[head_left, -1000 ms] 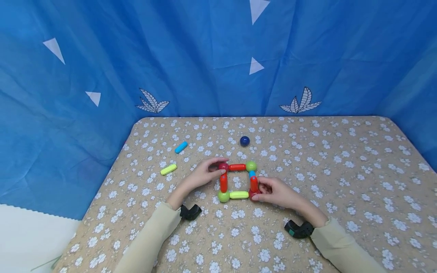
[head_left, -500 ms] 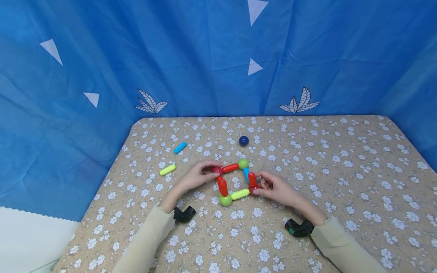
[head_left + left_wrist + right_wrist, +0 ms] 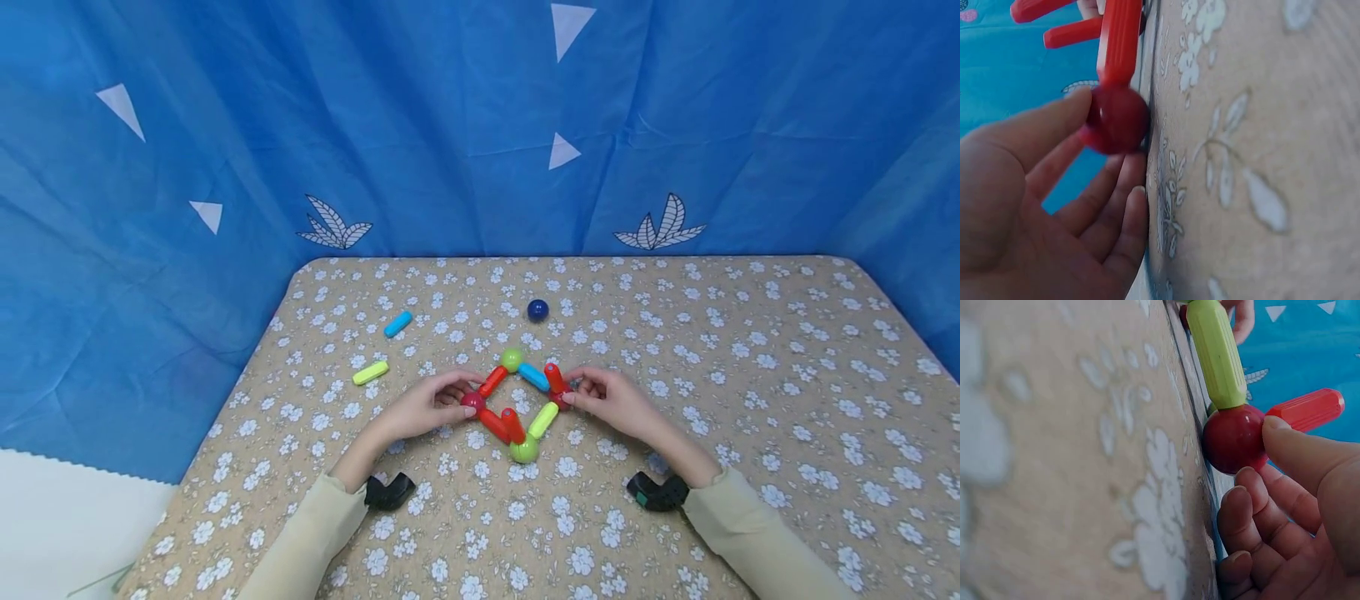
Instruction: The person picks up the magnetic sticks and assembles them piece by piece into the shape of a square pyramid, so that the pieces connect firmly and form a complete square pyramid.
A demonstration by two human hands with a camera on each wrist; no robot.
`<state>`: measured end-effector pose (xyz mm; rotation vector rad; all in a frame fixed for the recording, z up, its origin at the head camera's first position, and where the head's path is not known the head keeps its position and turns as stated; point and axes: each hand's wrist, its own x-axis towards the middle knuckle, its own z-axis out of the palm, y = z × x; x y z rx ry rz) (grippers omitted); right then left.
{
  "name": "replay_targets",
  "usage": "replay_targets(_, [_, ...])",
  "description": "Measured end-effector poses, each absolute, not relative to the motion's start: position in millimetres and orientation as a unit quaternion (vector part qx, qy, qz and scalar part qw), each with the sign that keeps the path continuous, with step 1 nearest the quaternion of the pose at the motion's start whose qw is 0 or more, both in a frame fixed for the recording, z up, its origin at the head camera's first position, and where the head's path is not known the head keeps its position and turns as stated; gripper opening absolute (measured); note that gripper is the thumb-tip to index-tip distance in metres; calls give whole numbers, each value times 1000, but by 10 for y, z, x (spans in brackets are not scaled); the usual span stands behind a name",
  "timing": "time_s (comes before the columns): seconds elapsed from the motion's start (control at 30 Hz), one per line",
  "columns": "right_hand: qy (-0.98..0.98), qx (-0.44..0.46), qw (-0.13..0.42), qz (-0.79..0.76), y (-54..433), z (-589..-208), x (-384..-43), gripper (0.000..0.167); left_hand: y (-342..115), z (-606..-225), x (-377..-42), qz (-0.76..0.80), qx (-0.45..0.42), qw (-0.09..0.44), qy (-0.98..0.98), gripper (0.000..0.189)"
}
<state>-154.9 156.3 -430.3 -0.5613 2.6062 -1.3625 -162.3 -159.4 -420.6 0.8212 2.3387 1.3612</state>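
Clock centred on the four-cornered ring of rods and balls, head view, on flowered cloth [image 3: 750,433]. Far left, just above nine o'clock: loose yellow-green rod [image 3: 371,372]. At ten: loose blue rod [image 3: 398,324]. Left hand [image 3: 431,406] at nine, thumb and finger pinching the left red ball [image 3: 473,402], the ring's nine o'clock corner. Red side rods: one toward ten-eleven [image 3: 492,382], one toward eight [image 3: 493,426]. Far green ball [image 3: 512,360] at twelve; near green ball [image 3: 524,450] at six, first raised red rod [image 3: 513,425] sticking up from it. Blue side rod [image 3: 533,377] toward one. Dark blue ball [image 3: 537,310] loose, beyond the ring, just past twelve. Yellow-green side rod [image 3: 543,421] toward four-five. Second raised red rod [image 3: 553,377] rises from the right red ball [image 3: 559,398] at three, gripped between thumb and fingers of the right hand [image 3: 615,404].
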Motion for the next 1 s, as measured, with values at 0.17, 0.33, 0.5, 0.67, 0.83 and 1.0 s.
replay_targets(0.17, [873,-183,66,-448,1566,-4298,-1613,26,-1571,-4175,-1570,450,327,171,813,37])
replay_targets(0.33, [872,-187,65,-447,1561,-4290,-1702,28,-1525,-4171,-1509,437,325,199,814,33])
replay_targets(0.5, [866,-186,74,-458,1568,-4287,-1758,28,-1448,-4181,-1457,441,347,195,804,32])
replay_targets(0.67, [861,-183,82,-467,1587,-4312,-1767,31,-1392,-4205,-1427,443,357,188,801,31])
replay_targets(0.83, [863,-186,82,-463,1584,-4335,-1767,33,-1389,-4210,-1396,448,331,200,806,30])
replay_targets(1.0, [871,-176,76,-452,1576,-4354,-1761,34,-1393,-4222,-1398,451,327,201,806,30])
